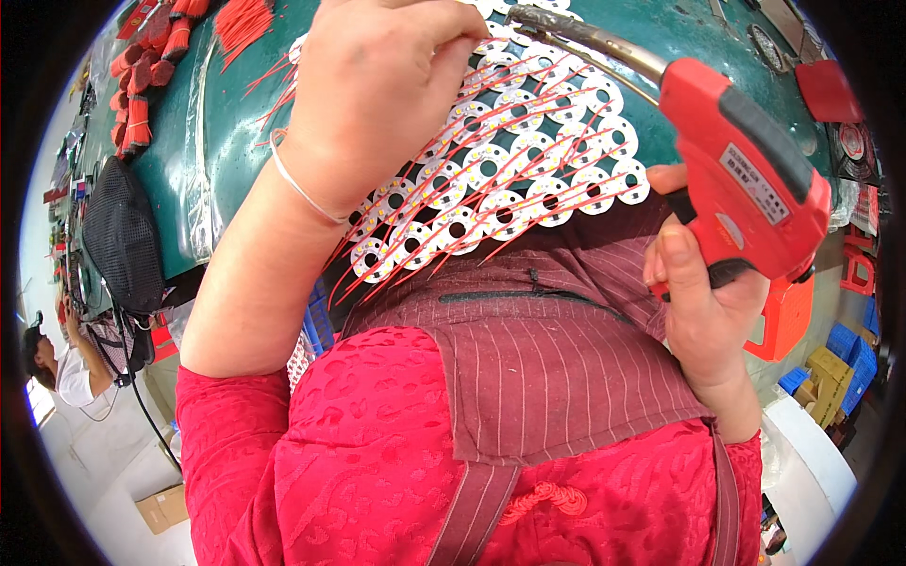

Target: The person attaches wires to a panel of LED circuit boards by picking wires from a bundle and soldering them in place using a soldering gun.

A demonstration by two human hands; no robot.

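Rows of round white LED circuit boards (633,195) with centre holes cover the near part of the green table, and thin red wires (500,251) lie slantwise across them. My left hand (382,90) is over the far left of the boards, its fingers pinched on a red wire whose end shows at the fingertips. In my right hand (696,283) is a red and black soldering gun (746,165), gripped by its handle. The gun's metal tip and thin feed tube point left over the far boards, close to my left fingertips. My left fingertips are partly hidden.
Bundles of red wire (138,123) lie along the table's left side, with a loose bunch of red wires (243,26) near them. A black mesh bag (125,231) hangs at the left edge. A person (71,363) sits far left. A red stool (785,319) stands at right.
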